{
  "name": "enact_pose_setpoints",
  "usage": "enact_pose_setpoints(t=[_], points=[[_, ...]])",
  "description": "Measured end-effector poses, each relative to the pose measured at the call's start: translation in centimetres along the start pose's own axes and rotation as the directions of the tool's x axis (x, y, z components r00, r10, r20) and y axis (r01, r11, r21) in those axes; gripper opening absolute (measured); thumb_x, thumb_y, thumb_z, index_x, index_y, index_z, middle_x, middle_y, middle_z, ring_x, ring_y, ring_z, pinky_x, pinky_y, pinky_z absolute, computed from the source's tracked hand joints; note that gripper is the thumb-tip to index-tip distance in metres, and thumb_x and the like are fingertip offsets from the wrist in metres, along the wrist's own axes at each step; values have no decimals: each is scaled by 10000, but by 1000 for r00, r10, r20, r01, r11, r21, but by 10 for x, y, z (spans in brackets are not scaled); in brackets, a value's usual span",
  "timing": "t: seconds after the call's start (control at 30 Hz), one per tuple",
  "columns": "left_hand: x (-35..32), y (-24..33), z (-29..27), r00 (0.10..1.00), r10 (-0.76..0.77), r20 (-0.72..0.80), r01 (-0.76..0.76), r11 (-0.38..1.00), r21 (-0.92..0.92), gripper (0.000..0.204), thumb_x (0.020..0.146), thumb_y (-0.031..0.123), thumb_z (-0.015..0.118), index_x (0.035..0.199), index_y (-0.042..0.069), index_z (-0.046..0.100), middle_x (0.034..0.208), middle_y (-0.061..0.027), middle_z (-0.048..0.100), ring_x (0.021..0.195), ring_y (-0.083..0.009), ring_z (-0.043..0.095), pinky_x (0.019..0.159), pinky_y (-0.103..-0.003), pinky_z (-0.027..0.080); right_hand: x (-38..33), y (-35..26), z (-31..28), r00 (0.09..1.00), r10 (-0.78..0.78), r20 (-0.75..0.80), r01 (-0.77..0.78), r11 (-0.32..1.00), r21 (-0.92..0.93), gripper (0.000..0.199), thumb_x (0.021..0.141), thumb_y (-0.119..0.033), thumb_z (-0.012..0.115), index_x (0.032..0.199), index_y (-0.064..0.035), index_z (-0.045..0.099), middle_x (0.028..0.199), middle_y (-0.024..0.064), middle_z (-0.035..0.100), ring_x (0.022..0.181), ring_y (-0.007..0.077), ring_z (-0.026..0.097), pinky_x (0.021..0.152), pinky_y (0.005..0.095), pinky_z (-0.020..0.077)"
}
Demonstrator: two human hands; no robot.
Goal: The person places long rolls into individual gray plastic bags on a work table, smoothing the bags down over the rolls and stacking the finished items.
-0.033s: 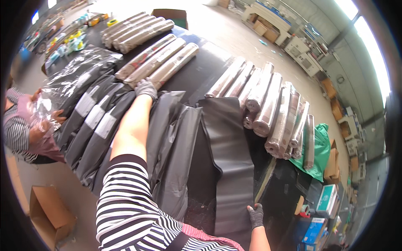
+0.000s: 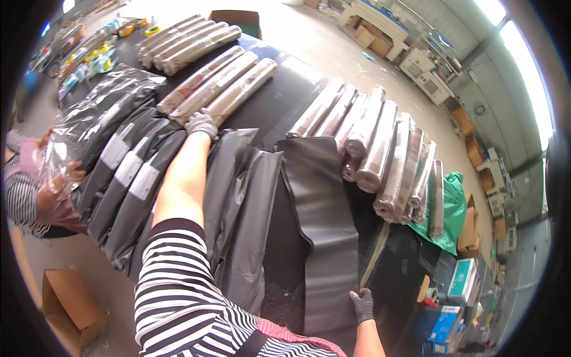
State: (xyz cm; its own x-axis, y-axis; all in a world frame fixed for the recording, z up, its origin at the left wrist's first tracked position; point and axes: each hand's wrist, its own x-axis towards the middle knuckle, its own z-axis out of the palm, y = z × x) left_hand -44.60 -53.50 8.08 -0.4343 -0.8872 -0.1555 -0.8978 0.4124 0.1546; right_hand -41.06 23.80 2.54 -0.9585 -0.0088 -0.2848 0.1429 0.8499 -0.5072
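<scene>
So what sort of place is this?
Probably a packing area in a workshop or warehouse: plastic-wrapped rolls and dark grey bags lie on a black table, and an open cardboard box stands on the floor.

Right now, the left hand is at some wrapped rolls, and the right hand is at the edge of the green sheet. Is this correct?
Not entirely: the right hand is at the edge of the flat dark grey sheet, not the green sheet, as the head view shows. The left hand is at the wrapped rolls, as stated.

Gap over black tabletop (image 2: pixel 279 98) between left rolls (image 2: pixel 217 88) and right roll pile (image 2: pixel 379 146)
</scene>
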Motion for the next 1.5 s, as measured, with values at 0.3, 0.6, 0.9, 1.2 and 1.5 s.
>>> enact_pose_setpoints(t=[0.3, 0.6, 0.9, 1.2, 1.5], points=[[27, 29, -26, 927, 289, 240, -70, 761, -645, 557, 734, 341, 779, 1155, 1, 646, 964, -186, 697, 827, -303, 685, 767, -444, 552, -12, -28, 12, 972, 30, 233, -8, 995, -95, 440, 763, -345, 822, 1001, -9, 666, 907, 174, 704, 845, 305, 678, 786, 397, 516], [-258, 47, -27, 599, 800, 32, 403, -267, -875, 652, 790, 241, 809, 1312, -22, 520, 1146, -125, 658, 1017, -235, 665, 902, -379, 562, 7, -6, 14, 949, -293, 112, 311, 930, -198, 617, 790, -333, 822, 1269, -24, 585, 1126, 166, 664, 956, 246, 652, 854, 351, 512], [-577, 21, 4, 189, 957, 221, -280, 268, -922, 596, 910, 245, 699, 1422, 56, 458, 1236, -155, 631, 1166, -241, 591, 1009, -375, 460, -96, -165, -122, 830, -549, 95, 168, 409, 897, 798, 726, -296, 808, 1392, -39, 452, 1217, 67, 571, 1092, 191, 541, 939, 336, 469], [-639, 21, 102, 193, 918, 348, -870, 324, -372, 429, 842, 274, 720, 1201, 71, 601, 1206, -152, 575, 1183, -354, 520, 1006, -432, 454, -185, 102, -169, 899, -372, 232, 112, 707, 699, 987, 579, -218, 916, 1424, -57, 432, 1308, 51, 531, 1222, 214, 486, 1074, 365, 369], [-656, 35, 128, 273, 867, 418, -926, 355, -132, 302, 876, 184, 609, 1159, 78, 627, 1148, -149, 628, 1122, -343, 574, 933, -411, 504, -265, 169, -137, 780, -444, 441, 145, 813, 564, 989, 615, -179, 920, 1439, -48, 389, 1333, 71, 532, 1228, 177, 488, 1080, 335, 386]])
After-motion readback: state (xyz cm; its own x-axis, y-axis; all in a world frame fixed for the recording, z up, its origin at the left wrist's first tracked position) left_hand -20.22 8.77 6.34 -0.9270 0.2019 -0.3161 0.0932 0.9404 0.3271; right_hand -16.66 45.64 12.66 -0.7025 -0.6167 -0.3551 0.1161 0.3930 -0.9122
